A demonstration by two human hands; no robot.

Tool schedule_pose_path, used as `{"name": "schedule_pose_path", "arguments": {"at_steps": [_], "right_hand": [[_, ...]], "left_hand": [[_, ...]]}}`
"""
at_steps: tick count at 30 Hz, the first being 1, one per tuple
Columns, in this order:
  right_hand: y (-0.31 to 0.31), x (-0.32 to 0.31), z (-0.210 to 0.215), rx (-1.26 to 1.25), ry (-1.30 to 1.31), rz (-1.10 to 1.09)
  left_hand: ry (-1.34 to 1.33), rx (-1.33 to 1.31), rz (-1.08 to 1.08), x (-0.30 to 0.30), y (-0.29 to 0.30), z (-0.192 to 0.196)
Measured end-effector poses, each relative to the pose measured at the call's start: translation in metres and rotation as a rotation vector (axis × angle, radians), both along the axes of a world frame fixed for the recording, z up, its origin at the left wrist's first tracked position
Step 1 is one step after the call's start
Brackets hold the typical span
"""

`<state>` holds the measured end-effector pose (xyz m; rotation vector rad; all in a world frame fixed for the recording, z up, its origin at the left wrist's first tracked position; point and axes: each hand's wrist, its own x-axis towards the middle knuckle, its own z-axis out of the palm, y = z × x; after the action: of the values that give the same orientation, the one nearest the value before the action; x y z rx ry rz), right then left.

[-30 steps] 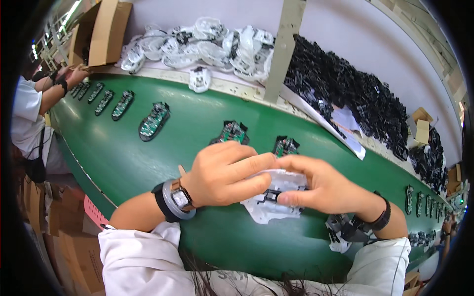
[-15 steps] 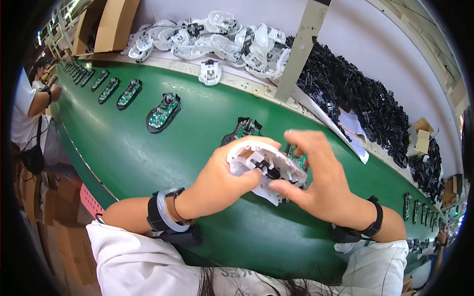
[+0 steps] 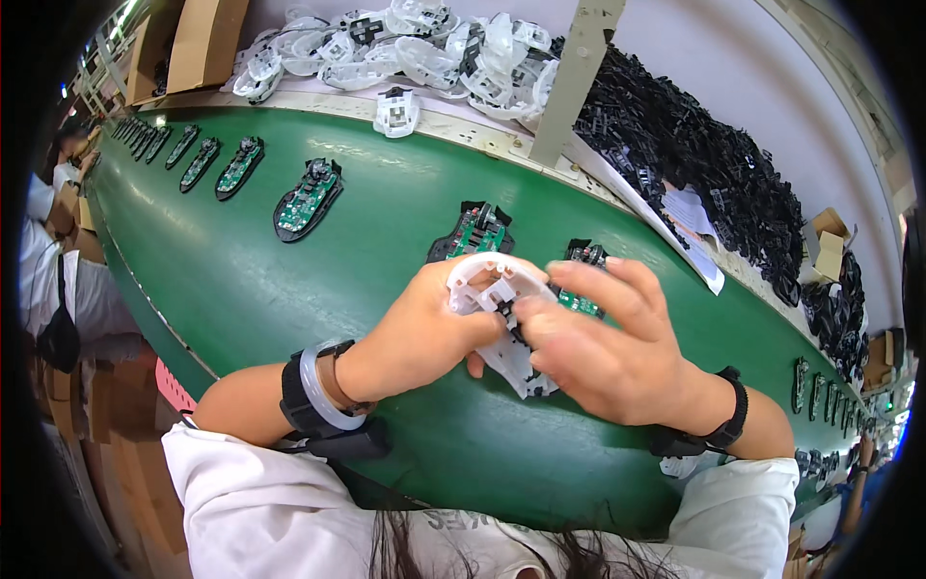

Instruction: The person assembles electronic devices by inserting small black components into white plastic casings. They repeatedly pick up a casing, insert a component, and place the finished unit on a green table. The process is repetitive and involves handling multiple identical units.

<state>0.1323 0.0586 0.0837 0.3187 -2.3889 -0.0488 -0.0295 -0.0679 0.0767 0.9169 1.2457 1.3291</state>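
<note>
My left hand (image 3: 429, 314) is closed round the rim of a white plastic computer mouse shell (image 3: 507, 364), its hollow inside facing up. A small black plastic part (image 3: 505, 308) sits inside the shell, largely covered by fingers. My right hand (image 3: 603, 347) is bent over the shell's right side, thumb and a finger together at the black part; these fingertips are slightly blurred. Just beyond my left hand lies a black mouse base with a green circuit board (image 3: 479, 232). Another circuit-board base (image 3: 582, 301) lies partly hidden behind my right hand.
More circuit-board bases (image 3: 308, 201) line the green bench (image 3: 386, 212) toward the far left and right. White shells (image 3: 424, 60) are heaped along the back ledge; one shell (image 3: 396, 113) stands apart. Right of a post (image 3: 571, 87) lies a black parts pile (image 3: 675, 135). People work at both ends.
My right hand has shifted from the shell's right edge, fingers raised, onto its inside near the black part. The shell has turned a little, and the view has shifted slightly.
</note>
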Motion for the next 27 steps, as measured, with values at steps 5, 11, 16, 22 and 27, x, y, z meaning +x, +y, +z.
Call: {"name": "schedule_pose_path", "arguments": {"at_steps": [5, 11, 16, 22, 27], "right_hand": [[-0.010, -0.002, -0.003, 0.248, -0.007, -0.117], [-0.020, 0.001, -0.013, 0.306, -0.035, -0.220], [-0.009, 0.012, 0.009, -0.052, -0.194, 0.014], [0.111, 0.043, 0.015, -0.407, 0.017, -0.515], [0.185, 0.076, -0.042, -0.639, -0.411, -0.816]], "left_hand": [[0.053, 0.032, 0.037, 0.005, -0.001, -0.009], [0.098, 0.023, 0.069, 0.007, -0.001, -0.008], [-0.060, -0.030, 0.011, 0.006, -0.003, -0.003], [-0.419, -0.148, -0.060, -0.025, -0.004, -0.009], [-0.501, -0.077, -0.239, -0.022, 0.006, -0.009]]}}
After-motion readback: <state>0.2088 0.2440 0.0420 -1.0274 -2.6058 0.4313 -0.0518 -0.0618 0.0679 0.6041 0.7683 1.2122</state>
